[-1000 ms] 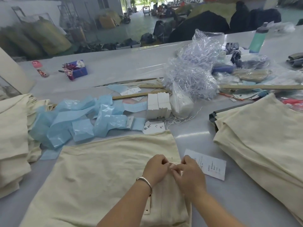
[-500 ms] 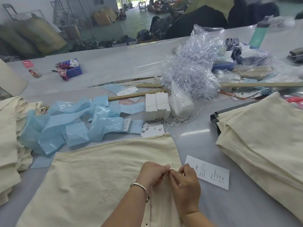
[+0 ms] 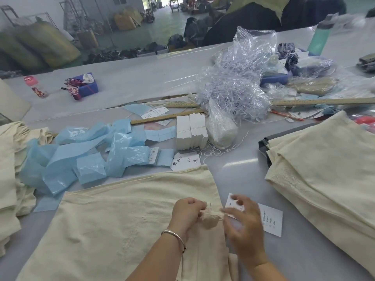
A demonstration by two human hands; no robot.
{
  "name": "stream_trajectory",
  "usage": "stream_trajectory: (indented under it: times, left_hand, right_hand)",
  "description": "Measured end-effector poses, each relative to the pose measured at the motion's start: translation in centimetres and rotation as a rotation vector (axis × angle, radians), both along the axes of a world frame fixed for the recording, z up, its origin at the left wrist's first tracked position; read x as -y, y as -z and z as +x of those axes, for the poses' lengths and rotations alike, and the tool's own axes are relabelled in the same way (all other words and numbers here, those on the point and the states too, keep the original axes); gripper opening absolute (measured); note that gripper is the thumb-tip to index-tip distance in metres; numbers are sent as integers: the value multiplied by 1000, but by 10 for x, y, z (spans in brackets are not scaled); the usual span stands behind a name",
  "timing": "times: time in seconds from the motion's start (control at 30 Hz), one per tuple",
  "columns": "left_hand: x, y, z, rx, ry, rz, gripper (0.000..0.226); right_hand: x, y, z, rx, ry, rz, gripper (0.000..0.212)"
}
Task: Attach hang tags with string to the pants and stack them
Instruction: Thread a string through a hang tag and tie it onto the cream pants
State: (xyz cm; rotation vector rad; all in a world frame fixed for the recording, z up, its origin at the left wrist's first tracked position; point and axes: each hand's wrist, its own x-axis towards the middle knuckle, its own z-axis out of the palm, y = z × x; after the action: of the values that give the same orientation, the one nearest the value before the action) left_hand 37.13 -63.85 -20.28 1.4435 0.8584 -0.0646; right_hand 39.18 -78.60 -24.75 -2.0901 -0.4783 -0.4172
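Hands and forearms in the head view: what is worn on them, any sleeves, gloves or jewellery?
Both forearms are bare as far as the frame shows, with no sleeves visible. Neither the left hand nor the right hand wears a glove. The left wrist carries a thin silver-coloured bangle. The right hand is motion-blurred, so rings cannot be ruled out there.

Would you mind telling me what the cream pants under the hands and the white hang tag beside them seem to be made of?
The cream pants look like matte woven cloth, likely cotton: a fine grainy weave and soft creases show. The white hang tag looks like smooth thin card or stiff paper: it lies flat with crisp edges and printed text.
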Motion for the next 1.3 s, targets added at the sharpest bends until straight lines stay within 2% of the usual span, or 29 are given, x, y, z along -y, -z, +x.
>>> stream_trajectory:
  times: [0.03,0.1,0.17,0.23,0.27,0.37,0.43,0.53,0.6,0.67,0.73,0.8,0.87,0.9,1.03,1.2,1.23,1.3]
  left_hand:
    - [1,-2,1,33,2,9,16]
    - [6,-7,1,91,16,-1,15]
    - [13,-10,0,123,50,-22,12]
    - [20,-12,-1,138,92,13,9]
    - [23,-13,-1,149,106,33,8]
    - [28,-18,-1,188,127,53,9]
    - [28,-21,-2,210,125,52,11]
    - [26,-22,-3,237,106,58,11]
    - [26,-22,-6,246,112,66,9]
    - [26,-18,-10,256,131,78,9]
    - [27,-13,-14,251,146,77,10]
    - [28,-6,-17,234,140,69,12]
    - [28,0,-18,222,140,80,14]
    - [28,2,-19,220,152,98,14]
    - [27,10,-21,237,215,180,17]
    - [25,10,-20,264,271,308,21]
    - [26,9,-21,270,295,339,22]
    - [27,6,-20,286,358,403,24]
  right_hand:
    - [8,-1,10,-75,34,-115,29]
    - [21,-4,29,-273,32,-563,62]
    - [24,-8,42,-419,12,-829,84]
    - [20,-12,49,-438,4,-914,86]
    - [18,-15,50,-449,-1,-927,79]
    - [14,-24,51,-475,26,-847,39]
    - [16,-31,49,-327,31,-747,21]
    - [22,-36,42,94,4,-443,23]
    - [28,-41,33,234,-1,-418,18]
    - [35,-28,22,172,-63,-471,16]
    - [40,-8,12,-37,-144,-491,20]
    - [43,5,3,-234,-154,-435,18]
    - [40,5,3,-328,-110,-330,19]
    - [38,3,5,-341,-113,-326,20]
    - [32,-2,15,-337,-180,-535,12]
    - [28,-1,21,-322,-183,-602,9]
    - [27,-2,22,-334,-175,-575,8]
    - [27,-8,20,-450,-159,-337,14]
